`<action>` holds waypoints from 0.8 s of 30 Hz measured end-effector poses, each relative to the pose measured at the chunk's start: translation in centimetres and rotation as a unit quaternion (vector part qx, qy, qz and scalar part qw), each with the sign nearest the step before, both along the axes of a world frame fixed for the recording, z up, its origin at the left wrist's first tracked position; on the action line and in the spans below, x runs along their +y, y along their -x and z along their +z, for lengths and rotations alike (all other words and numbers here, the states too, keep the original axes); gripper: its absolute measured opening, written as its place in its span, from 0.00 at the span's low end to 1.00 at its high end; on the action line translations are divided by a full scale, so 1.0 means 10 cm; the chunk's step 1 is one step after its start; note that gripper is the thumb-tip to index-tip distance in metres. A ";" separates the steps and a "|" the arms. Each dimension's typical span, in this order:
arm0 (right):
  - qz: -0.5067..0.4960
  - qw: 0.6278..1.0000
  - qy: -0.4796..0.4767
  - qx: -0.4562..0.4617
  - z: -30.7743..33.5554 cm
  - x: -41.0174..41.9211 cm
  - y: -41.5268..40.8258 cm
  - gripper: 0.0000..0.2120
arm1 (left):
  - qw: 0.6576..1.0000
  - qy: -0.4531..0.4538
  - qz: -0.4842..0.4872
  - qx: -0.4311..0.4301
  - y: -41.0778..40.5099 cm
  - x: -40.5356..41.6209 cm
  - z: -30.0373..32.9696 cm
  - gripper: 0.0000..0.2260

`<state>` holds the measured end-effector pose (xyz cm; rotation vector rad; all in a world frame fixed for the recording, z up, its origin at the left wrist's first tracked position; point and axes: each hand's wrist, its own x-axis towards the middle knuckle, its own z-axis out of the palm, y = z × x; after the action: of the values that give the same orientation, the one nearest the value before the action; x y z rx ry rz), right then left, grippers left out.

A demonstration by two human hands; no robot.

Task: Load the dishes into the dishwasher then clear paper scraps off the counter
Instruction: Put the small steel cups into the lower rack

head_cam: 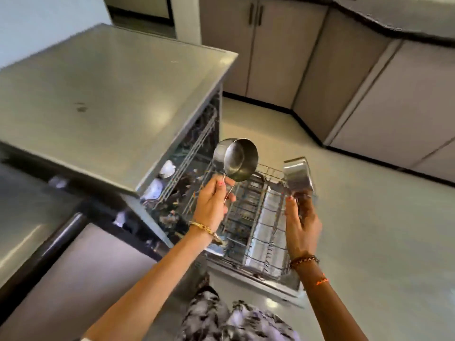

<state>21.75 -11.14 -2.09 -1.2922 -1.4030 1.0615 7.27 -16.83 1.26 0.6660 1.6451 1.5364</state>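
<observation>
My left hand [213, 202] grips the wire handle of a steel measuring cup [236, 159], its open mouth tipped toward me, above the pulled-out lower rack [256, 217] of the open dishwasher [187, 173]. My right hand [301, 217] holds a second steel cup [298, 175] by its handle over the rack's right side; it is blurred. White dishes [167, 168] sit in the upper rack inside the machine. The lower rack looks mostly bare wire.
A grey steel counter [103, 94] covers the dishwasher on the left, with a small dark smudge [81, 108] on it. Grey cabinets [320, 70] line the far wall and right side. Pale floor [369, 217] lies to the right of the open door.
</observation>
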 end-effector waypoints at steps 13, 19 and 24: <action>0.038 0.880 0.474 -0.003 -0.85 1.24 0.40 0.26 | 0.932 0.323 -0.102 0.131 0.43 1.37 -1.50 0.14; 0.018 0.861 0.501 -0.079 -1.66 1.40 0.32 0.25 | 0.906 0.382 -0.127 0.132 0.31 1.54 -2.37 0.16; -0.013 0.842 0.532 -0.083 -2.46 1.51 0.25 0.21 | 0.876 0.425 -0.166 0.158 0.09 1.51 -3.21 0.23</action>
<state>19.22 3.98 -26.69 -2.2051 -0.8496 1.8601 6.38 -1.68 -30.82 0.6609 2.0794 0.3673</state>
